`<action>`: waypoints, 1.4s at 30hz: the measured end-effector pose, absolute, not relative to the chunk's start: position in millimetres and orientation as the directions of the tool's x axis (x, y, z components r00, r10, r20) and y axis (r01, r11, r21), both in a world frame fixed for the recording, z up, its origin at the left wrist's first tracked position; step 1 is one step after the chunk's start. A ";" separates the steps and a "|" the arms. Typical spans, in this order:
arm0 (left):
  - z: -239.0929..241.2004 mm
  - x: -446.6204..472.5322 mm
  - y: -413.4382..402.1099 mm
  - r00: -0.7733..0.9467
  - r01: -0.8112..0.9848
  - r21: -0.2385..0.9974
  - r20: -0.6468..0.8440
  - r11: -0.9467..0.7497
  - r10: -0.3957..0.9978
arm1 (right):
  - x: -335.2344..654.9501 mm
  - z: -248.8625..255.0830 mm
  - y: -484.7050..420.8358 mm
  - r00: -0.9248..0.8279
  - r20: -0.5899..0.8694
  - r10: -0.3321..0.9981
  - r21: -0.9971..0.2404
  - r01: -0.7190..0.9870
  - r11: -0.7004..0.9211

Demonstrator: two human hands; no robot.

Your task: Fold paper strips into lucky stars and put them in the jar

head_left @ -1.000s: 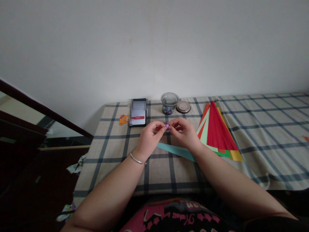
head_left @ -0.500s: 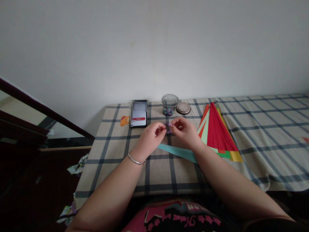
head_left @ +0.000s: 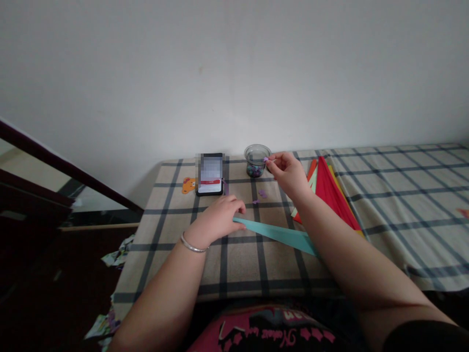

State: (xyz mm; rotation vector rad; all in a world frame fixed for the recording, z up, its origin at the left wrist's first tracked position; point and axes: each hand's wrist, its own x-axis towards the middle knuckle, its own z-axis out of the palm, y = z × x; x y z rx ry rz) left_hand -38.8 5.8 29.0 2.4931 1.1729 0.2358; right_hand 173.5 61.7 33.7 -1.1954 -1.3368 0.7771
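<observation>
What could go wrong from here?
The right hand pinches a small purple piece by the open jar; if that grip loosens, the piece might fall outside. A knock could tip the jar, perhaps spilling the small pieces inside. The left hand, right by one end of the light-blue strip, might drag it.

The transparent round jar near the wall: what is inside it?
Inside the transparent round jar, small purple and teal pieces lie at the bottom. Any buried beneath the visible ones cannot be seen.
</observation>
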 end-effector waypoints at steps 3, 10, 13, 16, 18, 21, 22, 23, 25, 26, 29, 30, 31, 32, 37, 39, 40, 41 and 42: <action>29.6 -37.7 6.5 0.655 0.693 0.396 0.004 -0.603 0.755 | 175.0 33.9 70.3 0.156 0.301 0.941 -0.943 0.195 0.269; 26.2 -34.6 8.5 0.698 0.661 0.344 0.042 -0.666 0.715 | 176.9 29.2 83.9 0.200 0.295 0.934 -0.923 0.314 0.224; 24.8 -31.1 7.8 0.689 0.664 0.337 0.069 -0.667 0.721 | 177.3 26.4 86.2 0.202 0.298 0.933 -0.915 0.340 0.219; 25.1 -28.2 5.9 0.619 0.696 0.359 0.138 -0.622 0.773 | 177.6 25.2 85.6 0.192 0.291 0.937 -0.923 0.312 0.223; 26.6 -27.3 4.6 0.534 0.746 0.354 0.188 -0.564 0.824 | 177.8 25.6 83.2 0.181 0.290 0.940 -0.930 0.286 0.231; 29.4 -27.4 3.2 0.348 0.880 0.257 0.225 -0.400 0.910 | 178.0 28.1 75.9 0.166 0.287 0.944 -0.936 0.259 0.239; 30.1 -27.6 3.0 0.297 0.916 0.209 0.217 -0.342 0.930 | 178.0 29.3 72.3 0.159 0.279 0.947 -0.940 0.244 0.236; 30.5 -27.8 2.8 0.261 0.942 0.161 0.203 -0.295 0.944 | 178.0 30.6 68.3 0.143 0.276 0.950 -0.943 0.232 0.239; 30.4 -28.0 2.7 0.226 0.967 0.083 0.166 -0.242 0.960 | 177.6 33.0 59.2 0.100 0.275 0.956 -0.941 0.233 0.246; 30.0 -28.0 2.8 0.217 0.972 0.056 0.151 -0.228 0.964 | 177.1 33.9 54.4 0.080 0.270 0.960 -0.939 0.244 0.243; 27.7 -28.2 3.5 0.199 0.979 0.018 0.134 -0.203 0.971 | 174.9 34.0 40.7 0.026 0.232 0.972 -0.942 0.254 0.218; 27.0 -28.4 3.8 0.193 0.980 0.015 0.135 -0.197 0.972 | 174.0 33.1 36.8 0.009 0.206 0.978 -0.949 0.247 0.198; 26.3 -28.6 4.0 0.188 0.981 0.013 0.137 -0.192 0.973 | 173.0 31.7 33.3 -0.014 0.185 0.983 -0.953 0.244 0.182; 25.7 -28.9 4.2 0.187 0.982 0.011 0.140 -0.190 0.972 | 172.2 29.9 30.2 -0.037 0.169 0.985 -0.955 0.239 0.173; 24.3 -29.1 3.9 0.194 0.980 0.007 0.173 -0.198 0.966 | 170.2 17.9 23.0 -0.118 0.155 0.981 -0.946 0.268 0.181; 24.7 -27.8 3.6 0.194 0.980 0.007 0.171 -0.198 0.966 | 169.6 14.2 22.6 -0.138 0.144 0.980 -0.948 0.265 0.176; 24.9 -26.8 3.5 0.191 0.981 0.005 0.167 -0.195 0.967 | 169.2 12.9 22.5 -0.138 0.138 0.981 -0.946 0.275 0.172; 25.1 -25.8 3.5 0.192 0.981 0.002 0.163 -0.195 0.968 | 168.6 12.2 22.3 -0.139 0.136 0.981 -0.944 0.282 0.170; 25.2 -24.8 3.7 0.191 0.981 -0.002 0.160 -0.193 0.968 | 168.1 11.9 21.9 -0.139 0.134 0.981 -0.943 0.287 0.169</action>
